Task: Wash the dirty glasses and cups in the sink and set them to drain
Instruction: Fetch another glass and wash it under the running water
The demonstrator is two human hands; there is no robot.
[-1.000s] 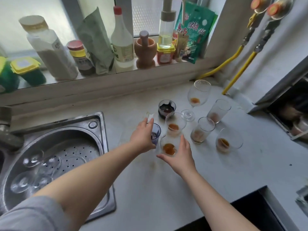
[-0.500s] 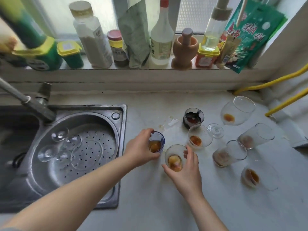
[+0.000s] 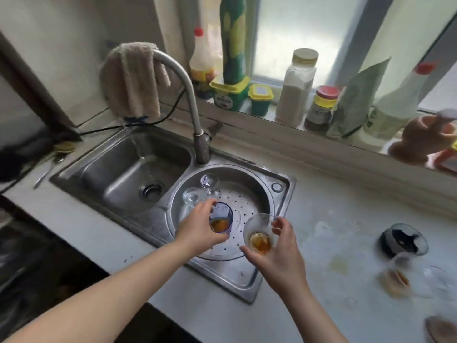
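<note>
My left hand (image 3: 197, 229) grips a small blue-tinted glass cup (image 3: 220, 218) and my right hand (image 3: 279, 253) a clear glass tumbler (image 3: 259, 234), both holding amber dregs, above the round perforated steel draining basin (image 3: 257, 194), beside the rectangular sink bowl (image 3: 128, 169) receiving tap water.

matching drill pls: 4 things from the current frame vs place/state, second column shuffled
1. cloth
2. blue-tinted cup
3. clear glass
4. dark cup

a. held in right hand
b. standing on the counter
c. draped over the faucet
d. held in left hand

Pairs: 1-c, 2-d, 3-a, 4-b
</note>
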